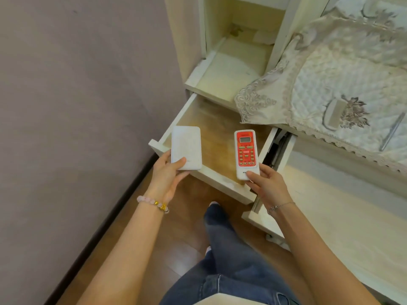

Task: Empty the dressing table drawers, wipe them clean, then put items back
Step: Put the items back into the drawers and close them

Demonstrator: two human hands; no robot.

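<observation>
Over the open drawer [220,179], her left hand [169,175] grips a white case [186,147], right hand [266,183] pinches a remote [246,154]; best laid flat, apart.

Two hands: left hand [169,172], right hand [266,183]. One white case [186,147], centre left. One red remote [246,154], centre. Three open drawers: top drawer [229,71], middle drawer [211,119], side drawer [269,146]. Two bracelets: beaded bracelet [152,202], chain bracelet [279,205]. One lace cloth [341,80], upper right.

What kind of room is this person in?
Probably a bedroom: a white dressing table topped by a quilted, lace-edged cloth, its pulled-out wooden-bottomed drawer, and wood-plank flooring.
</observation>
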